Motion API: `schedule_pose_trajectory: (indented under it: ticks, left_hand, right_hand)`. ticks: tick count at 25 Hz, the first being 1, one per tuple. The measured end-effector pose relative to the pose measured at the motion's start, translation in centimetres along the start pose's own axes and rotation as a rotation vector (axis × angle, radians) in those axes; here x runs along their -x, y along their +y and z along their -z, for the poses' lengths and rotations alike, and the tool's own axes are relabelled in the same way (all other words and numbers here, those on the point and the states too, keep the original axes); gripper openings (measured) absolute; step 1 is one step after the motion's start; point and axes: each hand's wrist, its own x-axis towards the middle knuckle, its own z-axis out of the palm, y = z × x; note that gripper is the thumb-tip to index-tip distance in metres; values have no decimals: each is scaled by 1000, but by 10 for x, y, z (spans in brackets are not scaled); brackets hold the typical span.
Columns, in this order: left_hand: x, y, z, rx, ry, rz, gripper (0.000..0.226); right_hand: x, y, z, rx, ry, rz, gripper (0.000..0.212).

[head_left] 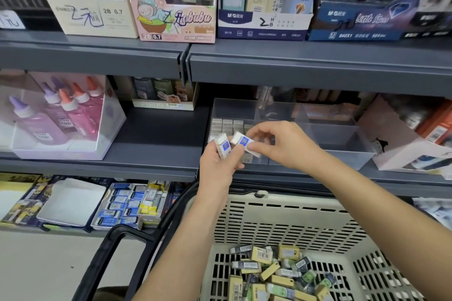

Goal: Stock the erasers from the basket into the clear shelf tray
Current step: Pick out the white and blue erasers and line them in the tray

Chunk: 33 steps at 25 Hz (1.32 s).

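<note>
Shelf tray (342, 129); eraser (241, 140) within right grip (281, 145)

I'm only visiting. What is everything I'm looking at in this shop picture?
shelves: three levels, dark grey, across the view
display boxes: four, cream, pink, white-navy, blue, top shelf
bottles: several, pink and purple, in a clear box, middle shelf left
clear shelf tray: one, transparent, middle shelf right
stocked erasers: rows, pale, tray's left end
basket: one, beige with black handle, lower right
loose erasers: many, yellow, green, dark, in basket
held erasers: two, white with blue label, before the tray
left hand grip: holds one eraser
right hand grip: pinches the other
</note>
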Motion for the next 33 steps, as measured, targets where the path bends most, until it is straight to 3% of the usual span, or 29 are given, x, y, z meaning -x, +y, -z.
schedule_pose_trajectory:
  ticks: [2,5,8,10,13,22,33]
  left_hand:
    - [1,0,0,-61,-19,-11,10]
    - [1,0,0,-106,-3,-53,6]
    - [-1,2,3,-138,67,-56,13]
    - [-3,2,3,-107,82,-23,18]
    - [-2,1,1,-107,88,-4,13]
    - [-5,-1,4,-98,120,27,8]
    - [-4,1,3,-76,101,19,9]
  right_hand:
    - [-2,-1,2,-57,-12,21,28]
    - [-8,-2,6,-125,-59,-1,14]
    - [-24,6,17,-303,150,-167,21]
    - [-36,14,21,-130,275,-233,10]
    - [-45,18,14,160,251,-198,14]
    - [-51,24,1,124,178,-171,12]
    - [-54,39,-26,11,274,-207,8]
